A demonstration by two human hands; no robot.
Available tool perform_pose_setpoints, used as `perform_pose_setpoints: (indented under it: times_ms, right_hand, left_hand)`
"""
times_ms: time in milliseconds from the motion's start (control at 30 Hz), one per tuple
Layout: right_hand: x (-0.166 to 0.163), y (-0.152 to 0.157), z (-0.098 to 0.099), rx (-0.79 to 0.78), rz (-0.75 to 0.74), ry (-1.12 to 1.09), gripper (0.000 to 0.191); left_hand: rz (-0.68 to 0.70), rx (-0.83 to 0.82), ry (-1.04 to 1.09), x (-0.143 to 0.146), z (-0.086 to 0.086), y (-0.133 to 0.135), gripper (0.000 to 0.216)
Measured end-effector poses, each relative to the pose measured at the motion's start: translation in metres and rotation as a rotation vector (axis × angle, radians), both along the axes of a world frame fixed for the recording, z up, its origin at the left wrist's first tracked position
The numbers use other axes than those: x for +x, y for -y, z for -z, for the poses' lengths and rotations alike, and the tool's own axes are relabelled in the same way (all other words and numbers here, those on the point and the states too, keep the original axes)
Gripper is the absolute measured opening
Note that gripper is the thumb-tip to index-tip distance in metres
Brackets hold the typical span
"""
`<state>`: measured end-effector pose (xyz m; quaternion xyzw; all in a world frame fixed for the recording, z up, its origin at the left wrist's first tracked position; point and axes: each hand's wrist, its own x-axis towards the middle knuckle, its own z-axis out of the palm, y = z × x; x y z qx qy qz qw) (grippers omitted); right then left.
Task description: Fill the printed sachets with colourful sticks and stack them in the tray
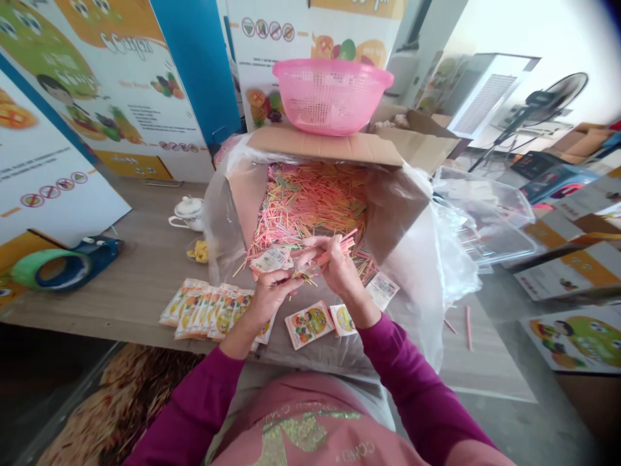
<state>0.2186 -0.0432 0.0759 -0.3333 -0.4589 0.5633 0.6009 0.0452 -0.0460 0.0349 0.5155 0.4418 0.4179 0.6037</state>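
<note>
Table (130, 310), open carton (395, 217): hands (339, 270) close together, right gripping pink sticks (348, 242).

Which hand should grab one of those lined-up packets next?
Probably the left hand: it's nearer the row of packets, while the right hand is farther off, holding a bundle of sticks.

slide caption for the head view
Right hand holds a bunch of sticks beside left hand, at an open box.

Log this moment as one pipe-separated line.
right hand: holding pink-orange sticks | left hand: near right hand, hold unclear | cardboard box: open, loose sticks inside | printed packets: in front of box
</note>
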Motion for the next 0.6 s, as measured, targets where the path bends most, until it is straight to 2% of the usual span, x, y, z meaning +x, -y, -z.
perform_pose_setpoints:
  times_ms: [200, 400, 500, 600]
  right_hand:
    - [0.001, 0.004, 0.007, 0.027, -0.091, 0.232, 0.083]
    - [0.003, 0.015, -0.005, 0.229, -0.044, 0.59, 0.063]
    - [0.0, 0.018, -0.009, 0.36, -0.029, 0.713, 0.06]
    - [-0.001, 0.017, -0.001, 0.325, -0.058, 0.693, 0.062]
  left_hand:
    - [0.037, 0.081, -0.027, -0.002, 0.004, -0.003, 0.039]
    - [0.042, 0.098, -0.021, 0.002, 0.011, 0.001, 0.035]
    - [0.026, 0.134, -0.01, 0.004, 0.013, 0.003, 0.034]
    - [0.001, 0.164, 0.04, 0.004, 0.017, 0.006, 0.033]
